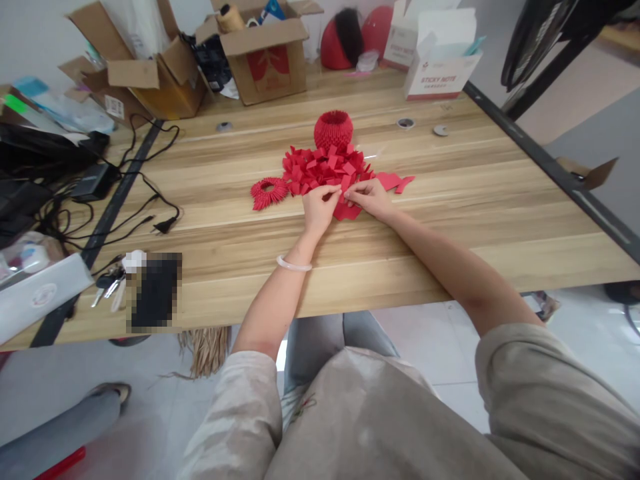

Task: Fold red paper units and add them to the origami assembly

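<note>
Both my hands meet at the near side of a pile of red paper pieces (320, 167) on the wooden table (240, 253). My left hand (321, 203) and my right hand (370, 199) pinch a small red paper piece (345, 183) between them. Red paper (347, 212) lies just below the fingertips. Beside the pile, to its left, is a flat ring of folded red paper (269, 192). A round red paper vase shape (334, 130) stands upright behind the pile. More red paper (393, 181) lies right of my right hand.
Cardboard boxes (265, 67) and white sticky-note boxes (440, 73) line the back. Black cables (145, 180), keys (113, 280) and a blurred dark object (155, 293) are at the left. A person's leg (75, 427) shows at lower left.
</note>
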Action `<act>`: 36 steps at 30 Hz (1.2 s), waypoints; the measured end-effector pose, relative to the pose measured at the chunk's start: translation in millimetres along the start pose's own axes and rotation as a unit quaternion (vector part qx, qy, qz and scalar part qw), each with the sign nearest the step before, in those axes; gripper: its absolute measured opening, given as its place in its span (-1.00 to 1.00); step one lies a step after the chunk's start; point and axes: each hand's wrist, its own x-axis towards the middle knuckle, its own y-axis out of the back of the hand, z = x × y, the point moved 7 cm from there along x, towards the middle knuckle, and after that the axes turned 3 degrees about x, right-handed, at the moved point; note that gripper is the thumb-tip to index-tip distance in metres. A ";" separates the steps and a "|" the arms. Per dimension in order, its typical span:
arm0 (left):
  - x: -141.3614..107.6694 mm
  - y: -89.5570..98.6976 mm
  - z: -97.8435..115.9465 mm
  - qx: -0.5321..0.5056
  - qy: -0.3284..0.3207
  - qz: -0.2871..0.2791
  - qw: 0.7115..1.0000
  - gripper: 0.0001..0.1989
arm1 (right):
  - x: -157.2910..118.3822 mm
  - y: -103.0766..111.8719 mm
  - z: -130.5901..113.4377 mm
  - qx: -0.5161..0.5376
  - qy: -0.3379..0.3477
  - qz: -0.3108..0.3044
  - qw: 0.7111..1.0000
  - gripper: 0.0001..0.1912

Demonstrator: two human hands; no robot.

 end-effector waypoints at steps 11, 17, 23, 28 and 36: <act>5.6 -3.9 -15.2 -0.070 0.035 -0.028 0.997 -0.85 | -0.4 -0.3 0.0 0.022 0.001 -0.015 1.000 -0.67; 6.9 -8.0 -23.3 -0.108 0.049 -0.045 0.992 -0.83 | 1.0 0.0 4.9 0.044 -0.011 -0.022 0.999 -0.61; 6.5 -10.6 -23.5 -0.120 0.058 -0.057 0.990 -0.81 | 1.4 -0.6 3.8 0.025 -0.006 -0.022 0.999 -0.60; 6.2 -9.0 -23.7 -0.119 0.056 -0.047 0.990 -0.83 | 0.7 -2.1 0.6 0.024 0.005 -0.028 0.999 -0.63; 4.2 -1.6 -11.4 -0.044 0.036 -0.033 0.998 -0.87 | -0.3 -1.4 0.6 0.015 -0.006 -0.022 1.000 -0.70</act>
